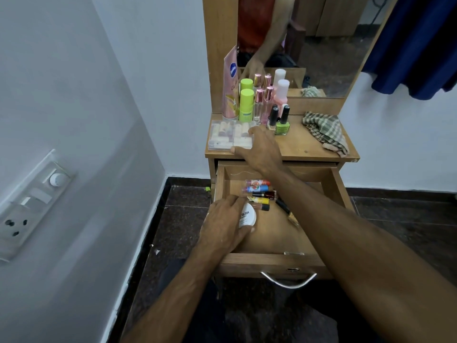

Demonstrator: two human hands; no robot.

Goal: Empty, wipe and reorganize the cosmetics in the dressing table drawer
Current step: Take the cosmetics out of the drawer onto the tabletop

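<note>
The wooden drawer (329, 191) is pulled out below the dressing table top (304, 147). Inside it, my left hand (225, 224) grips a round white container (248, 215) near the left wall. Several small lip balm and lipstick tubes (258, 193) lie in a row at the drawer's back, with a dark pencil (284, 206) beside them. My right hand (259, 149) reaches over the drawer onto the table top, fingers spread around the right end of a clear plastic box of small tubes (227, 134). A checked cloth (324, 131) lies crumpled at the top's right.
Bottles stand at the back of the top: a pink tube (230, 92), a lime bottle (246, 105), perfume sprays (263, 105), a green nail polish (282, 125). A mirror (321, 45) rises behind. A white wall with a switch panel (32, 201) is on the left; a metal handle (288, 280) sticks out at the front.
</note>
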